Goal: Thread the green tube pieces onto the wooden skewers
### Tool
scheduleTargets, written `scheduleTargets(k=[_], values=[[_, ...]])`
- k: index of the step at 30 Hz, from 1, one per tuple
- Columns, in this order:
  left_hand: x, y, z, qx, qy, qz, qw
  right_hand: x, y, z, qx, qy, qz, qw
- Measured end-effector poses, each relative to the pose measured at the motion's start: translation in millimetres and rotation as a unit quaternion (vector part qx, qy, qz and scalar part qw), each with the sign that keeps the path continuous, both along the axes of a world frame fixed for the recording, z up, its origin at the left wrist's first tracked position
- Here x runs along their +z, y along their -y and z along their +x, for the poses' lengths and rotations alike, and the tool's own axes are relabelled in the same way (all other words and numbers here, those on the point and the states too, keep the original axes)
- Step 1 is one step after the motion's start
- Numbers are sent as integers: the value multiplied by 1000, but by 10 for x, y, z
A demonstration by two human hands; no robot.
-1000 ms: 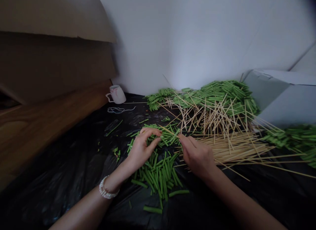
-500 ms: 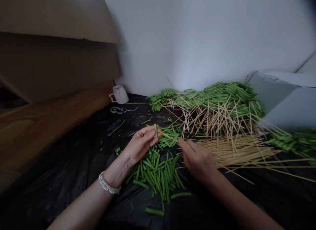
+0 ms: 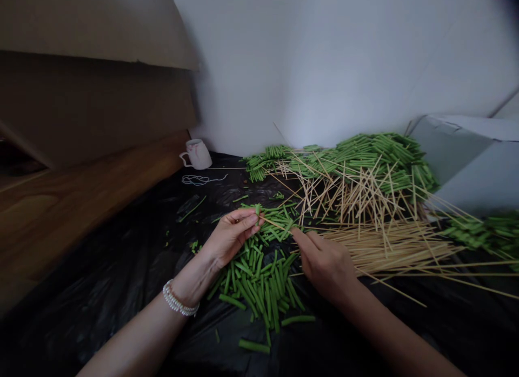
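- left hand [image 3: 233, 234]: thumb and fingers clamped on a short green piece [image 3: 258, 209], right at the fingertips; palm partly turned up.
- green piece: stands near upright, long axis roughly up-down in view, across the skewer line; lower part hidden by thumb and fingers.
- right hand [image 3: 327, 262]: thumb and index finger together on the thin skewer [image 3: 273, 222], back of hand facing camera; other fingers curled, exact grip hidden.
- skewer: spans the gap between both sets of fingertips, long axis slanting gently down from left fingers to right fingers; one end points at the green piece. Cannot tell if the tip is in it.
- loose cut stems [image 3: 265, 290]: below and between the fingers, pointing mixed ways, many with long axis running away from the wearer.
- loose skewers [image 3: 393, 247]: just right of the right fingers, mostly lying sideways in view.
- threaded stems [image 3: 381, 155]: heaped beyond the right fingers, against the wall [image 3: 324, 69], bare skewer ends fanned toward the wearer.
- more green stems [image 3: 492, 231]: far right of the right fingers.
- mug [image 3: 198, 154]: upright, beyond and left of the left fingers, handle pointing left; string [image 3: 197, 180] looped just in front.
- beaded bracelet [image 3: 178, 303]: on left wrist, behind the fingers.
- black plastic sheet [image 3: 133, 280]: under the stems and loose skewers.
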State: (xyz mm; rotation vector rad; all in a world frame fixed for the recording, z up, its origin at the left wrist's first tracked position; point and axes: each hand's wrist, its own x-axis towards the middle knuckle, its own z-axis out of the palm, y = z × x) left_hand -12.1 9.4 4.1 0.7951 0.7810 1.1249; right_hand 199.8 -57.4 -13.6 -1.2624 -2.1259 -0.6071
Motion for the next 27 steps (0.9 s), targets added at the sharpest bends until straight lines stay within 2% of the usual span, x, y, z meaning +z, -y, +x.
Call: scheduleTargets(k=[9,15,21,27], values=[[-27,-5,-4,22,-34,29,999,-24,18,-24,5,-4,-1,1000],[-29,-4,-7,7,-45,25,999,-43,18,-29,7,-9,-22,1000],[11,-1,-19,-13,-22,9,1000,-27,26,-35,13,-14,-10,1000],[16,7,-28,-37,-46,-3,998,-19,48,-55,17,-15,-11,1000]])
